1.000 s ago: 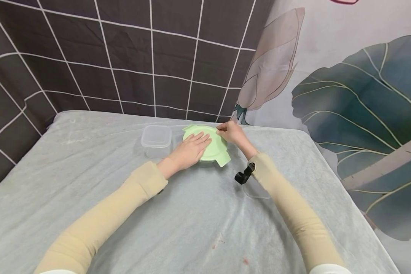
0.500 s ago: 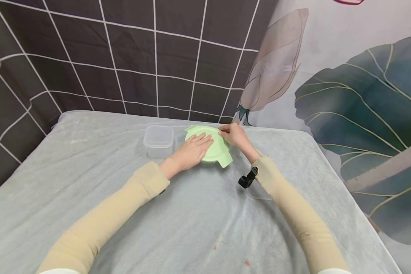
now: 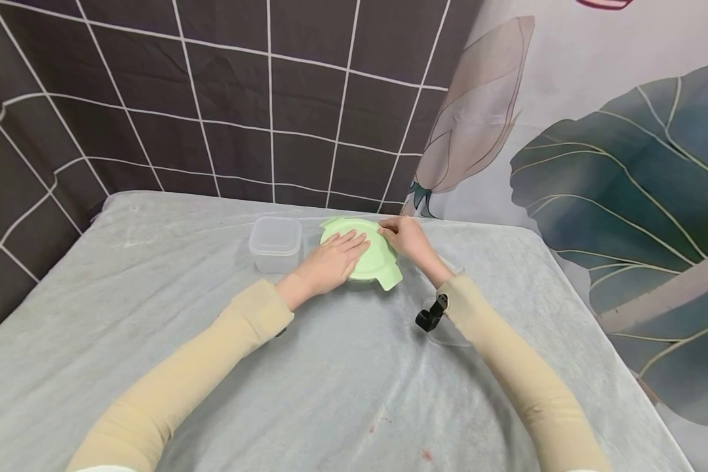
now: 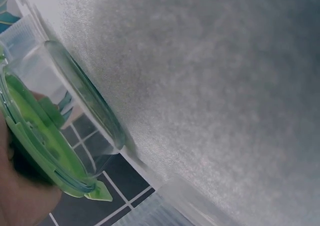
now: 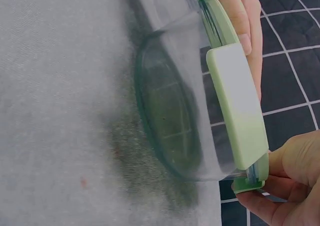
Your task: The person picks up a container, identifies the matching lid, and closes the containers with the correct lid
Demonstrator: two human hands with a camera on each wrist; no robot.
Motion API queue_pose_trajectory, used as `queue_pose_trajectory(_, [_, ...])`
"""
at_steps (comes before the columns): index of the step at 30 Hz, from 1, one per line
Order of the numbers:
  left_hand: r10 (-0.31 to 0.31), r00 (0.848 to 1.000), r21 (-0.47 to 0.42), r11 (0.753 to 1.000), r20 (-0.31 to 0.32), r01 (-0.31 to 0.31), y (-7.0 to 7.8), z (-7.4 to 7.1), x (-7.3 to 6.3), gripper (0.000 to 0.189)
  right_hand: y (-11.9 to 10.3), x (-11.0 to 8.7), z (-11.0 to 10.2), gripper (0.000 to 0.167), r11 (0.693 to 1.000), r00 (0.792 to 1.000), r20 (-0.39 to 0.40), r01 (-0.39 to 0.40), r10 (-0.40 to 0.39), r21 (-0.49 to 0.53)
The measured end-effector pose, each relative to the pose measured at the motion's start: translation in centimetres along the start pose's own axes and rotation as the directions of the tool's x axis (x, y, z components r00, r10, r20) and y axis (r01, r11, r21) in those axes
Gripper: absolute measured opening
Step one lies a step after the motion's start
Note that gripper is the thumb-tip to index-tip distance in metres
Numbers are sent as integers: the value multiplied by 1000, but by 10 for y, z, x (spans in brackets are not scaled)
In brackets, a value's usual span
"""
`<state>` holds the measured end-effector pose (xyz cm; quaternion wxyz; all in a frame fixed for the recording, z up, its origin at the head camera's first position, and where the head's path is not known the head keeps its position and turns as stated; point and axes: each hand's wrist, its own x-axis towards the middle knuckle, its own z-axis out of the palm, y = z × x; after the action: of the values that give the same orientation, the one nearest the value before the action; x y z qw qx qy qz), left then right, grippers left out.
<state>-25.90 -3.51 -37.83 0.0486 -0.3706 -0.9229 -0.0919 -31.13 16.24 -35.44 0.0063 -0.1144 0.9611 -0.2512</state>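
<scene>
A round clear food container (image 5: 165, 101) with a light green clip-on lid (image 3: 366, 265) stands near the table's far edge. My left hand (image 3: 330, 262) lies flat on the lid, fingers spread across its top. At the rim's far right, my right hand (image 3: 406, 236) pinches a small green locking tab (image 5: 248, 185) between thumb and fingers. In the right wrist view, another clasp (image 5: 237, 106) hangs down the container's side. A further flap (image 3: 391, 278) sticks outward at the near right in the head view.
A square clear plastic box (image 3: 275, 244) stands just left of the green-lidded container. Another clear container (image 3: 448, 334) sits partly hidden under my right forearm. Grey cloth (image 3: 307, 393) covers the table; a dark gridded curtain (image 3: 224, 85) hangs behind it.
The head view has shifted slightly, so everything appears a little farther right. Both hands keep their places on the lid, left pressing on top and right at the rim tab.
</scene>
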Motion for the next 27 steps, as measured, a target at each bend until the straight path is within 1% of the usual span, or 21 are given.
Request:
queue_pose_trajectory(6, [4,1000,-16,1000,-11,-4,0,0,0,45,0,-3,4,29,1000,999,-48,17,-16,18])
queue_pose_trajectory(11, [1,1000,-21,1000,-6,-2,-1,0,0,45,1,-4,3,30,998,996,-63,57,-57,-7])
queue_pose_trajectory(15, [14,1000,-12,1000,-13,-14,-2,2,0,44,3,-7,0,29,995,993,-64,100,-101,-21])
queue_pose_trajectory(18, [23,999,-11,1000,-27,-24,-2,2,0,44,4,-10,-2,28,988,986,-72,149,-152,-41])
queue_pose_trajectory(22, [19,999,-11,1000,-33,-19,-2,3,0,44,4,-15,-4,27,976,974,-87,204,-210,-69])
queue_pose_trajectory(27, [15,999,-18,1000,-32,-16,-3,3,0,44,5,-22,-7,28,964,964,-68,251,-258,-90])
